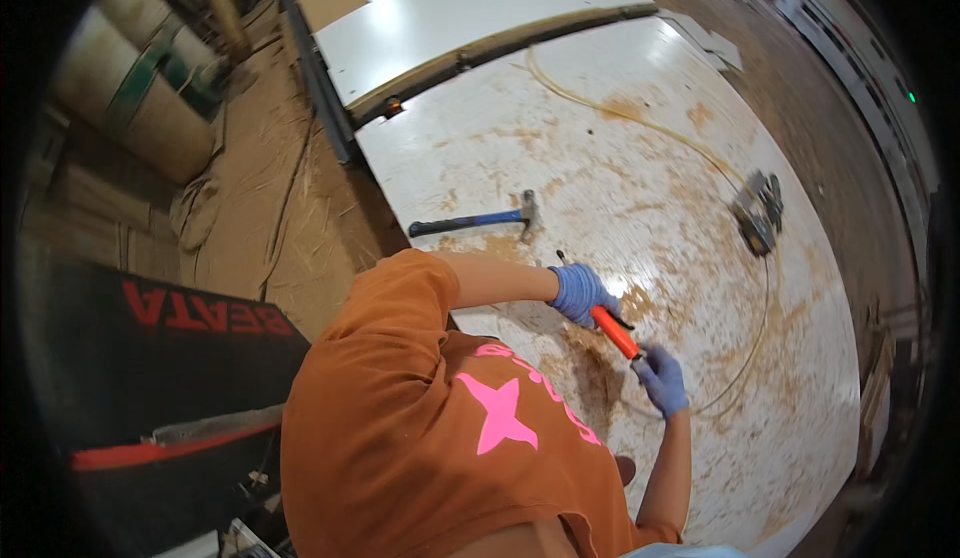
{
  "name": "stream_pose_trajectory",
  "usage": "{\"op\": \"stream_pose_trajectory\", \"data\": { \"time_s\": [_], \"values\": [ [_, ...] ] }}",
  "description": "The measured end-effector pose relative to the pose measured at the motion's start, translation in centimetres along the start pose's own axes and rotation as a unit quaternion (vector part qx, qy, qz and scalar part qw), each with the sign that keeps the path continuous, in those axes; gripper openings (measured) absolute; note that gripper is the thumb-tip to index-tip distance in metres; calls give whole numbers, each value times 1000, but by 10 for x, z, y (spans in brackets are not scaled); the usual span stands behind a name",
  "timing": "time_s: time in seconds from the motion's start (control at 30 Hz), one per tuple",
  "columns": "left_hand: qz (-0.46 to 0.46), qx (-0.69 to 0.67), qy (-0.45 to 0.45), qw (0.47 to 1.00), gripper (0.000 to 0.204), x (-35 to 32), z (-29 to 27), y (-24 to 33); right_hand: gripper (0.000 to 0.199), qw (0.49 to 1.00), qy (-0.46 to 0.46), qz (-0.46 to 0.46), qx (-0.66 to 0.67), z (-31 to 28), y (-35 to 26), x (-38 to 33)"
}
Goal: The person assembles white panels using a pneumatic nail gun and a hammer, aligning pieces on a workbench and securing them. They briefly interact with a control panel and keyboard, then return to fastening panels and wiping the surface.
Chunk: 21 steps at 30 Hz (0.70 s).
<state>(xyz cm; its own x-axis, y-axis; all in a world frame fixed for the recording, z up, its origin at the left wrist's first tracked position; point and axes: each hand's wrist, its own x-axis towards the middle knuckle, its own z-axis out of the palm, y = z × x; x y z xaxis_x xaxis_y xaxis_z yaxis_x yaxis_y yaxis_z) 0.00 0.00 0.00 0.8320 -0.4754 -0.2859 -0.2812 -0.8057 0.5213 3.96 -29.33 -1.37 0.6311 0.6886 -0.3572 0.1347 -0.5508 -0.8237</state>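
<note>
Left hand (578, 294) grips orange tool (617, 333); right hand (664, 382) fingers closed at its lower end; hammer (480, 221) lies on white table (690, 258).

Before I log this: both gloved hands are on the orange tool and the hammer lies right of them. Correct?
Not quite: the head view shows the hammer lying left of both hands, not right. The left hand and right hand are indeed on the orange tool.
</note>
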Motion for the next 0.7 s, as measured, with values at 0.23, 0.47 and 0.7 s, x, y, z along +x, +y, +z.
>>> {"op": "stream_pose_trajectory", "data": {
  "time_s": [0.23, 0.47, 0.7],
  "values": [
    [65, -164, 20, 984, 51, -27, 16, -46, 39, 990, -22, -9, 138, 23, -27, 2],
    [91, -135, 21, 986, 52, -24, 23, -64, 21, 972, 171, 28, 160, 71, -41, 7],
    [150, -66, -61, 985, 59, 1, 34, -90, 26, 974, 204, 66, 66, 89, -15, 13]
  ]
}}
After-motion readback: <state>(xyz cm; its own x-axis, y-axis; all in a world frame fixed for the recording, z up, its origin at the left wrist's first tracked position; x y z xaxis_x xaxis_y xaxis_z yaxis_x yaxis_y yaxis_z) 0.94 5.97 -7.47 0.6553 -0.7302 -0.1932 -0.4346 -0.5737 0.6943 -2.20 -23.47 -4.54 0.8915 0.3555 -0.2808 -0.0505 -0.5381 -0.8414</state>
